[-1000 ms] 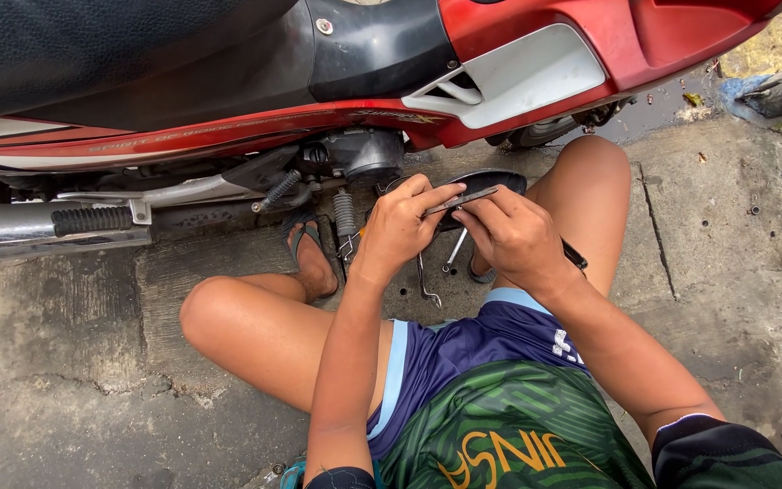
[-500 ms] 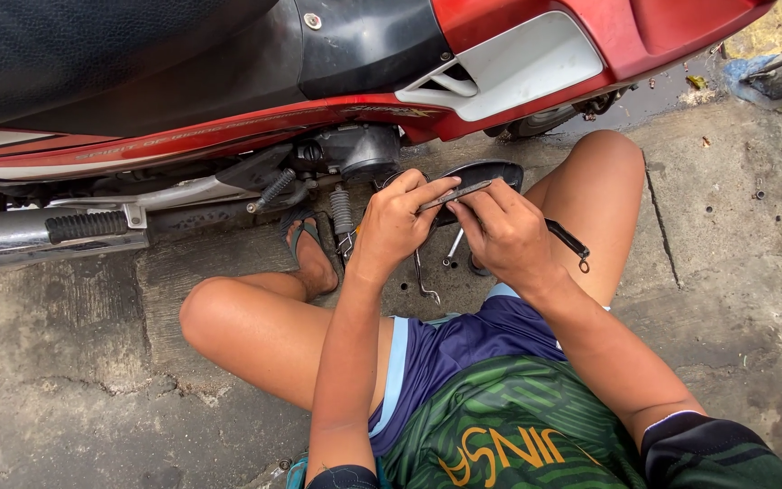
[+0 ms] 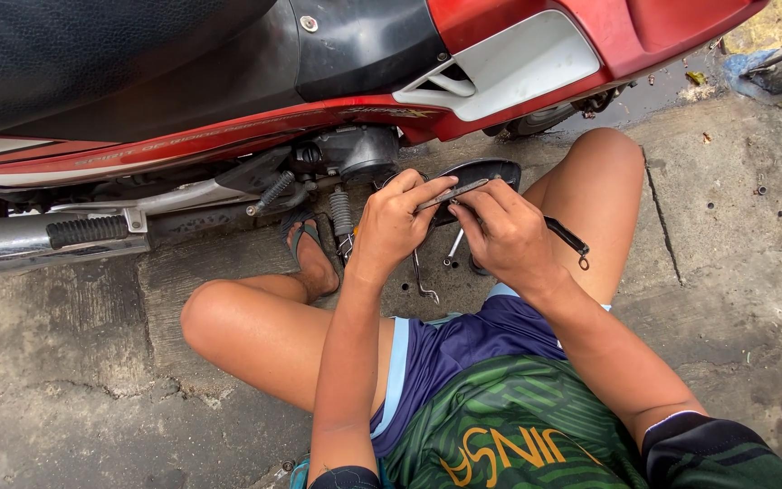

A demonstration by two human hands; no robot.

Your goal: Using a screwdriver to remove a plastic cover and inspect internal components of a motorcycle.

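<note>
Seated on cracked, stained concrete ground, a person works outdoors with knees spread. The left hand pinches a slim metal tool between thumb and fingers; the right hand closes its fingers around the tool's other end, with a black strap trailing from it. Both hands hover over a dark oval part. Wrenches lie on the concrete below. Beyond stands a red motorcycle with chrome exhaust and footpeg.
</note>
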